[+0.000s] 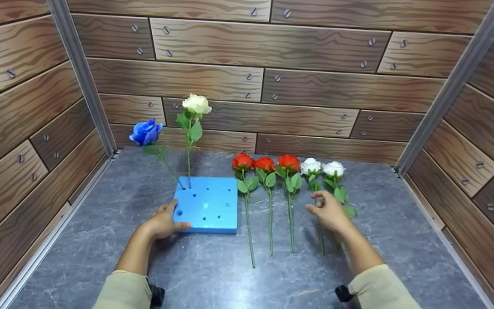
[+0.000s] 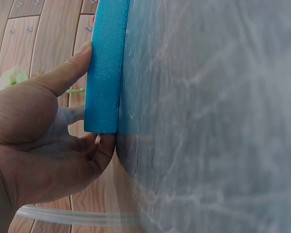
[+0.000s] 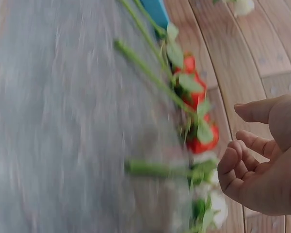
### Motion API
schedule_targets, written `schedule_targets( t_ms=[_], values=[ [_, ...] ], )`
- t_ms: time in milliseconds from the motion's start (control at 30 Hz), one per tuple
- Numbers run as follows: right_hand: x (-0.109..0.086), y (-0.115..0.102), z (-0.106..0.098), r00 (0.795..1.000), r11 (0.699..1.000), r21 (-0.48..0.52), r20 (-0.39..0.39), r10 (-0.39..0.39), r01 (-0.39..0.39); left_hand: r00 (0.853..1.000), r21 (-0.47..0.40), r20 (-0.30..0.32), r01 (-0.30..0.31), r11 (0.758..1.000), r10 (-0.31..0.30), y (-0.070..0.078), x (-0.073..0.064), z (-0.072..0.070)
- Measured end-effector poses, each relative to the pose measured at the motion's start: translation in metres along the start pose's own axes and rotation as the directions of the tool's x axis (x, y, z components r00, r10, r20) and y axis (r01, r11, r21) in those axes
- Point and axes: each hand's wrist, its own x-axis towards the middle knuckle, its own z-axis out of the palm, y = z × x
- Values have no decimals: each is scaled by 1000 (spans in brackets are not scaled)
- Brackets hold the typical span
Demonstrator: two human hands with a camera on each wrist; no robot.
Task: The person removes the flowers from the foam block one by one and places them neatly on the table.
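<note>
A blue foam block (image 1: 212,205) with several holes lies left of centre in the head view. My left hand (image 1: 161,221) holds its near left corner, thumb along the front edge and fingers at the left side. A blue rose (image 1: 146,132) and a cream rose (image 1: 197,104) stand in its back left holes, the blue one leaning left. Over the stem of a lying white rose (image 1: 311,166) hovers my right hand (image 1: 332,212), thumb and fingers apart with nothing between them. Beside that rose lies another white rose (image 1: 333,169), its stem partly hidden by the right hand and forearm.
Three red roses, among them the middle red rose (image 1: 264,164), lie side by side between block and white roses, heads toward the back. Wood-patterned walls (image 1: 307,47) enclose the grey marbled tabletop (image 1: 212,274) at the back and both sides.
</note>
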Motion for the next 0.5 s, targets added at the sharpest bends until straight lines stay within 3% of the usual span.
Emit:
schedule_targets(
  t_ms=[200,367,500],
  values=[
    [-6,-35,33,997,995,85,54,-59,54,1000,0,4,6,1000,-6,0,1,1],
    [-13,-62,60,984,980,164,120,-129,108,1000,17,-3,12,1000,-12,0,2,1],
    [-13,-78,82,974,965,211,128,-186,156,1000,13,-11,7,1000,-7,0,1,0]
  ],
)
